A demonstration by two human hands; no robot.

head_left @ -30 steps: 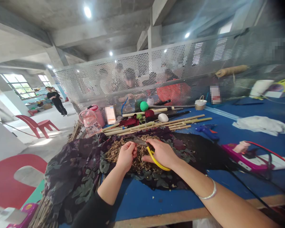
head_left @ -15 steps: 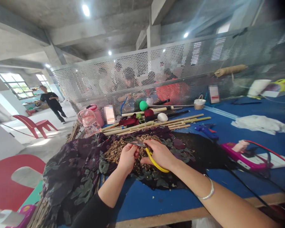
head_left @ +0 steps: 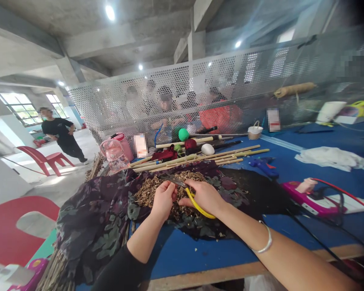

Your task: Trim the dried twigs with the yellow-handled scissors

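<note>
My right hand [head_left: 206,199] is closed on a pair of scissors [head_left: 199,207] with yellow handles; their dark blades point left, over the pile. Close to the blades, my left hand [head_left: 164,197] is pinched shut, and whatever its fingers hold is too small to make out. Beneath both hands lies a heap of small brown dried plant pieces [head_left: 146,190]. The heap rests on a dark floral cloth [head_left: 92,220] that is spread over the blue table [head_left: 182,258] and hangs off its left side.
Behind the heap lie bamboo sticks [head_left: 245,153], a white ball [head_left: 208,149], a green ball [head_left: 183,134] and dark red yarn. A blue glue gun [head_left: 264,167] and a magenta power strip [head_left: 312,202] with cables are at right. A perforated metal screen [head_left: 115,105] stands behind.
My hands stay almost in place, with the scissors still by the left fingers. In the background at left, a person in black has walked closer, past the red chair.
</note>
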